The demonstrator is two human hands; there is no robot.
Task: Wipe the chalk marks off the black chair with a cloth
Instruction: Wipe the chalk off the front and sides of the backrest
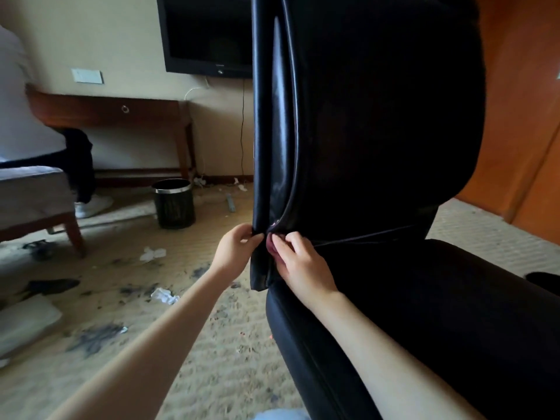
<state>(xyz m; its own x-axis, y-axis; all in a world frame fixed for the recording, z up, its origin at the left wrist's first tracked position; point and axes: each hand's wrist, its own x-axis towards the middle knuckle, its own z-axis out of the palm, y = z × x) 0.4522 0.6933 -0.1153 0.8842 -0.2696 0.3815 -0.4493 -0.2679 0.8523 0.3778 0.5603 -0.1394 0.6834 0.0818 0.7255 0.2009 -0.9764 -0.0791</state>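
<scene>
The black leather chair (378, 131) fills the right half of the view, its backrest upright and its seat below. My left hand (236, 250) pinches the outer left edge of the backrest near where it meets the seat. My right hand (298, 263) presses a small pink-red cloth (270, 245) into the seam at the base of the backrest, fingers curled over it. Most of the cloth is hidden under my fingers. No chalk marks are clear on the dark leather.
A black waste bin (173, 204) stands on the stained carpet behind. Crumpled tissues (163, 295) and dark smudges litter the floor. A grey armchair (33, 204) with a seated person is at left; a wooden desk (115, 112), wall TV (209, 34) and orange door (521, 116) surround.
</scene>
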